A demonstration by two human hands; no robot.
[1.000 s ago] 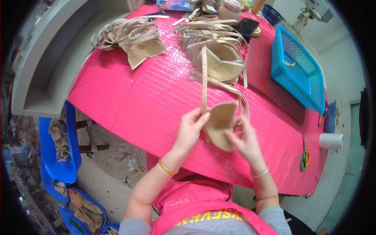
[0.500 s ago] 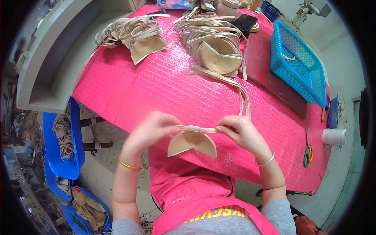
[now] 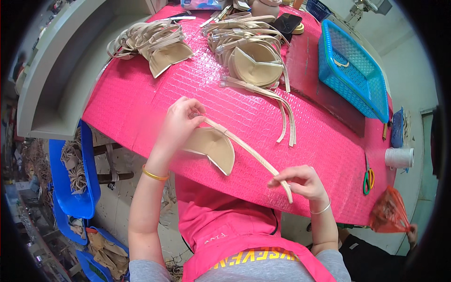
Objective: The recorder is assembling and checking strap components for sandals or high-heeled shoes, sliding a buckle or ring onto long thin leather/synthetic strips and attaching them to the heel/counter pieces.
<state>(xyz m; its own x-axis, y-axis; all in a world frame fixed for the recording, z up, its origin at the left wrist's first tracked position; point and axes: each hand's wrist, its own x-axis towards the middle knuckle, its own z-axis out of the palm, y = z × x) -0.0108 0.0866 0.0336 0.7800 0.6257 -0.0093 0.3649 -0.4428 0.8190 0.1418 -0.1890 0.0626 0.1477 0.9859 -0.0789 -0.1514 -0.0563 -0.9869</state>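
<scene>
A beige strap [image 3: 256,153] runs slantwise between my two hands over the near part of the pink-covered table [image 3: 155,105]. My left hand [image 3: 183,117] pinches its upper end, and my right hand [image 3: 303,183] has thumb and fingers closed on it near the lower end. A small pale band wraps the strap near my left hand. Under the strap, a beige bra cup piece [image 3: 213,145] with a white edge lies by the table's near edge, partly hidden by my left hand.
Stacked strapped cup pieces [image 3: 256,66] and a second pile [image 3: 169,56] sit farther back, with loose straps [image 3: 263,91] near them. Rightward are a blue basket [image 3: 347,89], scissors [image 3: 369,181] and a thread spool [image 3: 399,158]. Another person's hand [image 3: 412,235] holds a red plastic bag [image 3: 389,211].
The strap has gone from level to slanting, my left hand up and my right hand down. The cup piece has shifted left. Another person with a red bag has appeared at the lower right.
</scene>
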